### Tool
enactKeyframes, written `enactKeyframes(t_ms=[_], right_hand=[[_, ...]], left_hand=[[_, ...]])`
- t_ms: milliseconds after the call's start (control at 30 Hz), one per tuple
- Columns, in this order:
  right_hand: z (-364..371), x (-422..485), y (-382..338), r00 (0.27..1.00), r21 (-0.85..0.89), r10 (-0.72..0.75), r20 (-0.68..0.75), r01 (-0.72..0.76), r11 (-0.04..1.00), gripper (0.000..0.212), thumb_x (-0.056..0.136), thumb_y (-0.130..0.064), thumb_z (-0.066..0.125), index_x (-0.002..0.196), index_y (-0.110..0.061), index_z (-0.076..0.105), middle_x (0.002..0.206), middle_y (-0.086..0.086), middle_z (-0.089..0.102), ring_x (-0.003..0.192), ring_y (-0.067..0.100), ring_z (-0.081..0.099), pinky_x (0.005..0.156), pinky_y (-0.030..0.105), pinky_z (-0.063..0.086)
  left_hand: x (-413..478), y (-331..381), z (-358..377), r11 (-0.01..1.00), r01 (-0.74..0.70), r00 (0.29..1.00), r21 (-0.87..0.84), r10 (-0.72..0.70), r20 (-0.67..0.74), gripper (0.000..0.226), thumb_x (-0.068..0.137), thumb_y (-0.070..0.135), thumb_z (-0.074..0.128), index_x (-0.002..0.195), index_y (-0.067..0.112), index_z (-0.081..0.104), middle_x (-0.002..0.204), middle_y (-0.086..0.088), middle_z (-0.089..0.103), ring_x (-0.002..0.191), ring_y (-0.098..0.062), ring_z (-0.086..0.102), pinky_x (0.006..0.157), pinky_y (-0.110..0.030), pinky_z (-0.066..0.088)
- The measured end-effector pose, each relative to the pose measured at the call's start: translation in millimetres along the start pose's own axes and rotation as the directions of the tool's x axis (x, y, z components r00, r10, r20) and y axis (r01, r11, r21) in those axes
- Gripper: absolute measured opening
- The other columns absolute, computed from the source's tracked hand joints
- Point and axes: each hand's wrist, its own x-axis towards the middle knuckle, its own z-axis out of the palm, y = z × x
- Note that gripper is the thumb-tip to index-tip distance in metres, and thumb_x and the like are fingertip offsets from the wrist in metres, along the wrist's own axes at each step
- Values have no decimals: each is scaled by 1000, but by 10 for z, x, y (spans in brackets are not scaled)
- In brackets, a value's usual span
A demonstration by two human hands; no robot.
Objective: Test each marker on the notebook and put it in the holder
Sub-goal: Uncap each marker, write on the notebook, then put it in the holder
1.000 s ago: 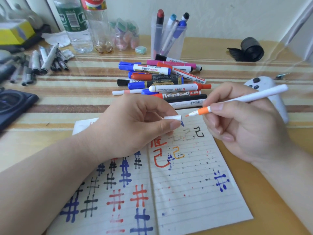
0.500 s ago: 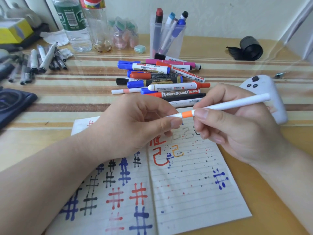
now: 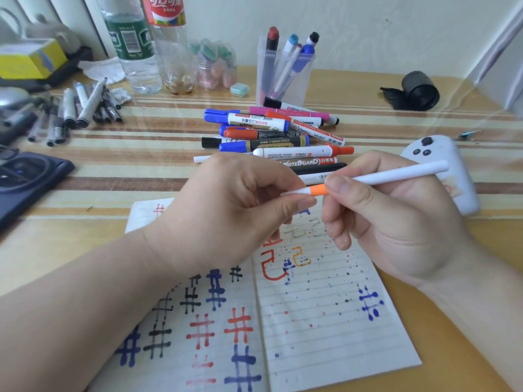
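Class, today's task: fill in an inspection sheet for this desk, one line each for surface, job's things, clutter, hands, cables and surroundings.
Surface: desk with a striped mat under a glossy cover.
Job's things: white marker held above the open notebook, which is covered in test marks; clear holder at the back holds several markers; marker pile lies between holder and notebook.
Clutter: two bottles, grey pens, white controller, black roll.
Hands: left hand pinches the marker's cap end; right hand grips its barrel.
Cables: nothing seen.
Surroundings: pale wall behind the desk.
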Motion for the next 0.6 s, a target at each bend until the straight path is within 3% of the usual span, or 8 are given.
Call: enactKeyframes(t_ms=[167, 267, 367, 600], right_hand=[[16, 72, 98, 992, -11, -4, -126, 3, 1000, 6, 85, -14, 70, 82, -14, 65, 61, 9, 61, 50, 21, 53, 44, 27, 39], [-49, 123, 121, 987, 103, 23, -161, -6, 995, 2, 88, -11, 68, 87, -13, 69, 68, 6, 62, 59, 18, 55, 53, 26, 44], [-71, 137, 120, 974, 120, -15, -228, 43, 992, 5, 91, -10, 65, 95, -8, 68, 75, 5, 66, 68, 16, 58, 62, 25, 48], [-5, 136, 16, 934, -106, -165, -318, 138, 985, 13, 95, -18, 61, 104, -10, 66, 87, 8, 74, 81, 20, 69, 68, 30, 53]], left_hand=[[100, -47, 34, 998, -5, 1000, 57, 5, 10, 15, 96, 31, 69, 87, 21, 75, 68, 10, 69, 61, -11, 67, 57, -26, 52], [126, -100, 40, 994, 43, 999, 100, -40, -32, 14, 95, 32, 71, 86, 23, 75, 69, 6, 69, 62, -14, 62, 59, -34, 49], [138, -119, 13, 989, 91, 994, 116, -83, -73, 9, 91, 35, 74, 86, 28, 75, 70, 10, 69, 64, -11, 60, 62, -31, 49], [107, -70, 47, 978, 88, 993, 191, -72, -90, 15, 91, 48, 69, 94, 34, 74, 74, 16, 64, 71, -8, 60, 62, -30, 50]])
